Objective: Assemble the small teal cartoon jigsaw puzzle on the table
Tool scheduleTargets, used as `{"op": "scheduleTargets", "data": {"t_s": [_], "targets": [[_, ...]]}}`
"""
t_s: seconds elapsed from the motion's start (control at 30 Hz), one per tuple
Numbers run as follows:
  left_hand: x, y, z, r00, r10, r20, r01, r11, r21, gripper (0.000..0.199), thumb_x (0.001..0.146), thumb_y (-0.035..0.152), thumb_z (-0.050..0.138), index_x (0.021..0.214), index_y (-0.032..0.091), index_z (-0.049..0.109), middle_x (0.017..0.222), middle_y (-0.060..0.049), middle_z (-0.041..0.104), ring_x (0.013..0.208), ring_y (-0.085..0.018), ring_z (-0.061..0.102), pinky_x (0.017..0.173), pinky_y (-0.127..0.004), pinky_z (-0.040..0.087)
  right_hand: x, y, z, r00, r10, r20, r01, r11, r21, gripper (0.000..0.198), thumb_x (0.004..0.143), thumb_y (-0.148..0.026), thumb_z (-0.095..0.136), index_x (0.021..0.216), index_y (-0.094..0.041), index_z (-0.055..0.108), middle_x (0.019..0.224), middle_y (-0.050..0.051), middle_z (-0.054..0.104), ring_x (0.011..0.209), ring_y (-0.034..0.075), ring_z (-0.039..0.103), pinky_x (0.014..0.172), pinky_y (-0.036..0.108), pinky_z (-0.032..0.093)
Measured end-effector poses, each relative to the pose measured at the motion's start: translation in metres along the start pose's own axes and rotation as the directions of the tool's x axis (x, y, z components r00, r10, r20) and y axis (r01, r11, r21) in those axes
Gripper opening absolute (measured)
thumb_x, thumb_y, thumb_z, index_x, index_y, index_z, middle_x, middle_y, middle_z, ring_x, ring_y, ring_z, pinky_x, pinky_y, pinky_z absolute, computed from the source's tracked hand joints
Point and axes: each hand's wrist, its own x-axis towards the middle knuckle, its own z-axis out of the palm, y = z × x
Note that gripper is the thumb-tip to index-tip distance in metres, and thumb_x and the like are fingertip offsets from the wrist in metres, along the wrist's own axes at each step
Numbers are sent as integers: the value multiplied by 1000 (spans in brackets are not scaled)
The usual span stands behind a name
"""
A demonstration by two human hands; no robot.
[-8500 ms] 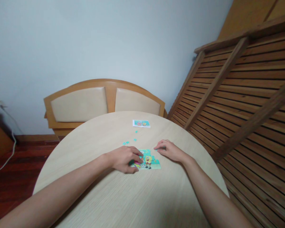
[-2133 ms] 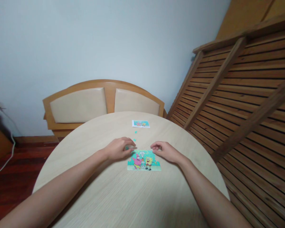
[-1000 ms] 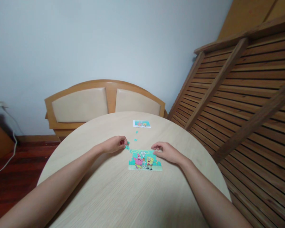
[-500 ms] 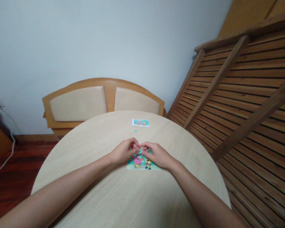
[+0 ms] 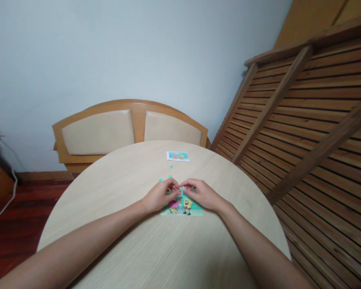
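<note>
A jigsaw puzzle (image 5: 186, 209) with cartoon figures on a teal ground lies flat on the table, its upper part partly covered by my hands. My left hand (image 5: 163, 194) is over its upper left, fingers curled in a pinch. Facing it, my right hand (image 5: 200, 194) is at the upper right, thumb and fingers also pinched. The fingertips of both hands nearly meet; whatever they hold is too small to make out. Just beyond my left hand lie loose teal puzzle pieces (image 5: 160, 180), with another small piece (image 5: 171, 166) farther off.
A small picture card (image 5: 178, 156) with similar figures lies toward the far side of the round table (image 5: 132, 249). Behind the table stands a padded headboard (image 5: 99, 132) against the wall. A slatted wooden frame (image 5: 303, 128) leans at the right.
Both hands have shifted slightly, and the left now covers more of the pink figure. The yellow figure shows more fully. Loose teal pieces beyond my left hand have come into sight.
</note>
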Motion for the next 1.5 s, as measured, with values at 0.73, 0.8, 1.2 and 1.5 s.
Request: {"op": "scheduleTargets", "data": {"t_s": [0.73, 0.8, 1.2, 1.5], "targets": [[-13, 9, -1, 882, 293, 369, -429, 823, 371, 45, 91, 42, 57, 132, 21, 58, 140, -14, 53, 127, -30, 51, 109, -44, 39, -7, 47, -24, 953, 293, -82, -283, 952, 121, 20, 79, -34, 66, 84, -14, 67, 78, 6, 71, 71, 16, 63, 65, 26, 48], [-13, 9, -1, 881, 295, 370, -431, 823, 369, 46, 91, 42, 57, 132, 21, 58, 140, -14, 53, 127, -30, 51, 109, -44, 39, -8, 47, -24, 945, 320, -61, -309, 940, 144, 21, 77, -34, 68, 81, -14, 67, 75, 6, 71, 69, 16, 63, 63, 26, 48], [-13, 8, 0, 879, 301, 370, -436, 821, 368, 46, 91, 41, 58, 132, 21, 57, 139, -14, 54, 127, -30, 52, 109, -44, 39, -8, 47, -21, 939, 342, -33, -339, 938, 75, 23, 74, -35, 70, 78, -12, 72, 68, 4, 69, 62, 14, 58, 57, 24, 42], [-12, 10, -1, 878, 295, 377, -439, 810, 389, 45, 92, 42, 56, 131, 19, 58, 138, -15, 54, 126, -30, 51, 109, -44, 39, -8, 45, -21, 944, 328, -37, -327, 945, 13, 21, 75, -34, 68, 77, -13, 73, 68, 4, 69, 61, 14, 56, 57, 25, 40]]}}
